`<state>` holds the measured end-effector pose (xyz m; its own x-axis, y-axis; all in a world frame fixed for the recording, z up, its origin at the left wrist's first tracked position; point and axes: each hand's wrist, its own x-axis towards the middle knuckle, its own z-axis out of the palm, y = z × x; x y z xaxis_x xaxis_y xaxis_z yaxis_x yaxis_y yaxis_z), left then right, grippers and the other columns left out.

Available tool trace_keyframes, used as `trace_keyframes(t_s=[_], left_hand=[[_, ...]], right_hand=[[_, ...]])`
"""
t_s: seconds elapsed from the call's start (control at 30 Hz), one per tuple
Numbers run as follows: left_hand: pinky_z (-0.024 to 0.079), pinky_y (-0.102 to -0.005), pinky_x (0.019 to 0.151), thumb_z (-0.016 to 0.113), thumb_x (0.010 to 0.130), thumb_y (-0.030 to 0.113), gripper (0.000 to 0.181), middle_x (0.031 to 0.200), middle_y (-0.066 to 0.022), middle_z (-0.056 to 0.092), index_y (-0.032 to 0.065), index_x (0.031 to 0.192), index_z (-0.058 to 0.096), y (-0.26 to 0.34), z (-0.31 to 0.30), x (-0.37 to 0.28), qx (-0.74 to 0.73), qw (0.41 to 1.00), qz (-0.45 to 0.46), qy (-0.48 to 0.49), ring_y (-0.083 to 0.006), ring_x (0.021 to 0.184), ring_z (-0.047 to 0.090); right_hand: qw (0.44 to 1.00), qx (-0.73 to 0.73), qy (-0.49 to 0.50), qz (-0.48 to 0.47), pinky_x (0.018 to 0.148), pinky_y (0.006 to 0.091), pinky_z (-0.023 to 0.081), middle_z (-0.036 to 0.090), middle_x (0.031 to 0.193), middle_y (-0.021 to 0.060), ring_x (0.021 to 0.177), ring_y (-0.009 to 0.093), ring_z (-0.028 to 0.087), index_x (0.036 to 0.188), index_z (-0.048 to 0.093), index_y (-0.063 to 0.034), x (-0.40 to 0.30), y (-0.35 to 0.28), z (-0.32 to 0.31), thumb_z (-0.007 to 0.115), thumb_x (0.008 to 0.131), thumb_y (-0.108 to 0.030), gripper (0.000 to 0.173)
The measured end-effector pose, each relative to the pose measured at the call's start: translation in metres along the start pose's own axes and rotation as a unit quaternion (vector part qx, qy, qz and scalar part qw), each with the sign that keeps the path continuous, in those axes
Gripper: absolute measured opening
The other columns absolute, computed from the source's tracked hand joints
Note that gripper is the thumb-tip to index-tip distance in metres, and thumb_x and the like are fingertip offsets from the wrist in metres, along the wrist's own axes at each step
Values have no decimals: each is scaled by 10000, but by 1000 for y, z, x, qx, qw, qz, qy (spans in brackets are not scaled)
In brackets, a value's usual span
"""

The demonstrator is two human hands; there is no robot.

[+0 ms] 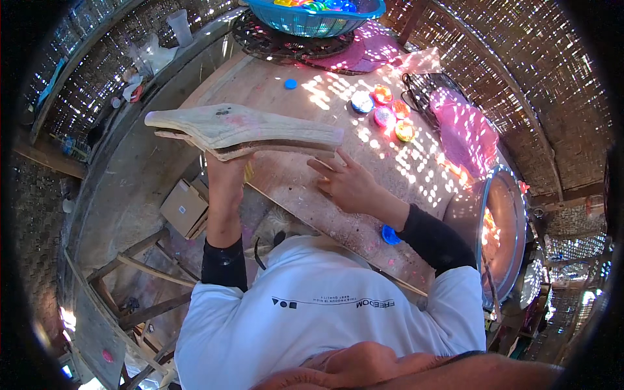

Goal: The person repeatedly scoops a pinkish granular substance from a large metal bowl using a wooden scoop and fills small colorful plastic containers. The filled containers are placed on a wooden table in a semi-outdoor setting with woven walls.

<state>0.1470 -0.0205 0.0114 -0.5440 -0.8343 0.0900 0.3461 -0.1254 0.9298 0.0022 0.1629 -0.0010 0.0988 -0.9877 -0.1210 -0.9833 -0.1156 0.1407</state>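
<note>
A long, pale wooden tool [253, 126] is held up crosswise over the table, wide in the middle and narrowing towards both ends. It appears to be made of two wooden pieces, one over the other, with a dark gap between them. My left hand [228, 168] supports it from below near the middle, its fingers mostly hidden by the wood. Below the tool's right end is my right hand [350, 186], fingers spread and holding nothing. Whether its fingertips touch the wood I cannot tell.
The plywood table [292, 195] bears several round, colourful wrapped pieces [384, 116], a small blue disc [290, 84] and a blue round piece [390, 235]. A blue plastic basket [317, 22] stands at the back. Right are a pink sheet [463, 126] and a metal basin [507, 234]; left, a cardboard box [185, 208].
</note>
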Motion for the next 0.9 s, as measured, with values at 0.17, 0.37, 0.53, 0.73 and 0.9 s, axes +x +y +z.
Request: trace_keyframes(t_s=[0.17, 0.37, 0.53, 0.73, 0.9], left_hand=[[457, -239, 607, 630, 693, -55, 312, 857, -31, 580, 31, 982, 548, -4, -4, 2, -16, 1000, 12, -17, -115, 713, 549], [460, -242, 600, 624, 685, -67, 337, 867, -33, 575, 27, 996, 535, -5, -3, 4, -9, 1000, 14, -1, -114, 721, 548], [457, -238, 608, 622, 678, -75, 356, 881, -28, 570, 31, 1005, 533, -8, -6, 7, -20, 999, 17, -18, -113, 744, 549], [448, -234, 602, 625, 679, -68, 350, 866, -23, 567, 34, 1001, 534, -9, -5, 10, -8, 1000, 21, -11, -113, 741, 546], [445, -235, 613, 636, 687, -51, 345, 884, -22, 567, 42, 1003, 536, -8, -5, 13, -18, 1000, 18, -17, -111, 755, 546]], right_hand=[[998, 45, 50, 9, 1057, 505, 135, 411, 1285, 51, 1226, 199, 332, 855, 637, -138, 1, 1, 6, 542, 741, -217, 168], [990, 82, 111, 10, 1051, 524, 131, 455, 1208, 45, 1210, 199, 348, 713, 605, -123, 1, 6, 11, 571, 732, -205, 91], [992, 53, 113, 32, 1061, 512, 128, 491, 1146, 28, 1186, 188, 367, 680, 623, -125, -4, 11, 2, 564, 694, -182, 84], [987, 79, 126, 63, 1059, 513, 132, 506, 1120, 16, 1179, 179, 374, 668, 629, -126, -10, 13, -3, 574, 669, -167, 69], [985, 79, 146, 46, 1055, 515, 136, 507, 1113, 13, 1175, 180, 382, 695, 628, -141, -13, 7, 1, 586, 660, -164, 60]])
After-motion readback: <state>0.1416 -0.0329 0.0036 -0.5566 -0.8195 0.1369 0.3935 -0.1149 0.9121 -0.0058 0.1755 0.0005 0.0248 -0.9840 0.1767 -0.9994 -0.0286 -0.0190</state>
